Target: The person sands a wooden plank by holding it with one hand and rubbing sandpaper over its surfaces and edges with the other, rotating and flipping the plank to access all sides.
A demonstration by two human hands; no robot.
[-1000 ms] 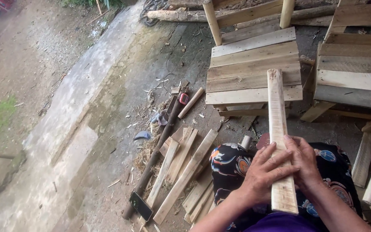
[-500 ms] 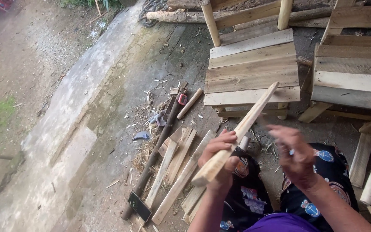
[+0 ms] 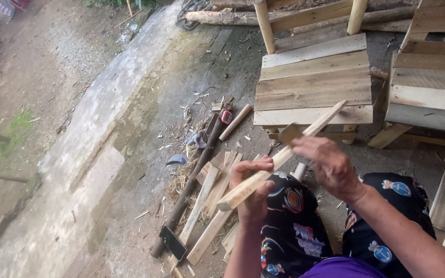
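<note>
A second ago both hands pressed the wooden slat (image 3: 279,157) flat on the lap. Now the left hand (image 3: 252,186) grips its near end, tilting it toward the far stool (image 3: 312,82). The right hand (image 3: 329,166) has lifted, fingers curled over its middle, so handling has changed to one-handed holding.

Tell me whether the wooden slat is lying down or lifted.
Lifted and tilted. The wooden slat is off the ground, gripped near its lower end by the left hand, its far end pointing up toward the stool.

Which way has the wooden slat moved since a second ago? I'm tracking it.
Yes: the wooden slat left the lap, now slanting toward the plank stool, gripped by the left hand.
</note>
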